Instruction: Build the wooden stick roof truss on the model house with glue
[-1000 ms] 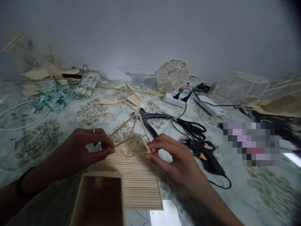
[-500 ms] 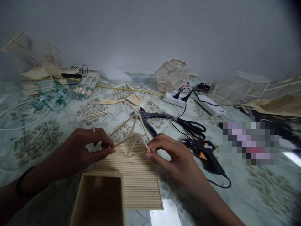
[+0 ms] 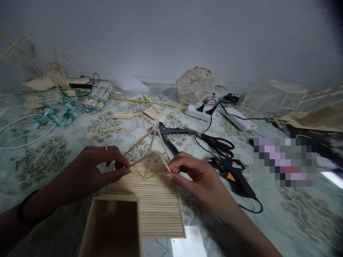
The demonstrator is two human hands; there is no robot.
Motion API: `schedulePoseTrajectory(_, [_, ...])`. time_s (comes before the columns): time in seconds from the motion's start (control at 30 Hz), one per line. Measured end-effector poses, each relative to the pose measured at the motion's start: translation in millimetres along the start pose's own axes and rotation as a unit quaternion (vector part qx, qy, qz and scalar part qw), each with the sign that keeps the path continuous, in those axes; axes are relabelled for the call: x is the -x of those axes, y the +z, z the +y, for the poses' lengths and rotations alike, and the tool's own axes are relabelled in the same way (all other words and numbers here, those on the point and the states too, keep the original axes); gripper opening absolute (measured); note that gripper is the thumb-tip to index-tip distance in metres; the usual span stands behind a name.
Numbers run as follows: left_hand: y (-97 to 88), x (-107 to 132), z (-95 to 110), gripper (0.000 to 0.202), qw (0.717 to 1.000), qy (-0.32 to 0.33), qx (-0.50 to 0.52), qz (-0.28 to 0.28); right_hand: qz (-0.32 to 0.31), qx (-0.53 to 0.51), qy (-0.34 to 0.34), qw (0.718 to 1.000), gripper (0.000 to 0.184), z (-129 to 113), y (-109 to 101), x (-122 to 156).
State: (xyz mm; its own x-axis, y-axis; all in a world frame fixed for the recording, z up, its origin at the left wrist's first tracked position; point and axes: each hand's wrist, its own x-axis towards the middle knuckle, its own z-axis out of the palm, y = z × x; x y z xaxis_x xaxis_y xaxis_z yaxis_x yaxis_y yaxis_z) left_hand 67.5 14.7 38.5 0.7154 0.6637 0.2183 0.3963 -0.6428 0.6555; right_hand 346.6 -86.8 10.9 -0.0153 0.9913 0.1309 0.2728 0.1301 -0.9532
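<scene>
A small frame of thin wooden sticks [image 3: 150,165], peaked like a roof truss, stands over the far part of a slatted wooden panel [image 3: 160,203]. My left hand [image 3: 104,167] pinches its left lower corner between thumb and fingers. At the opposite lower corner, my right hand [image 3: 191,176] pinches the frame the same way. An open-topped wooden box [image 3: 139,221] sits at the near left of the panel. Just beyond the frame lie black-handled pliers [image 3: 168,137].
Black scissors [image 3: 217,142] and a black glue gun [image 3: 235,176] lie to the right. Behind are a white power strip [image 3: 199,112], a stick polyhedron [image 3: 195,85] and loose sticks [image 3: 124,115]. Bundled sticks [image 3: 98,97] rest at the back left, near a yellow cord [image 3: 166,104].
</scene>
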Motion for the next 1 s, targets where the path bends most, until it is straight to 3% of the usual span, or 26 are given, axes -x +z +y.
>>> schedulePoseTrajectory(0.23, [0.4, 0.7, -0.1, 0.007, 1.000, 0.003, 0.006, 0.005, 0.009, -0.023, 0.029, 0.999, 0.027, -0.7, 2.5, -0.7])
schedulePoseTrajectory(1.0, [0.8, 1.5, -1.1, 0.006, 1.000, -0.004, 0.007, -0.001, 0.021, -0.054, 0.052, 0.997, 0.012, 4.4, 5.4, 1.8])
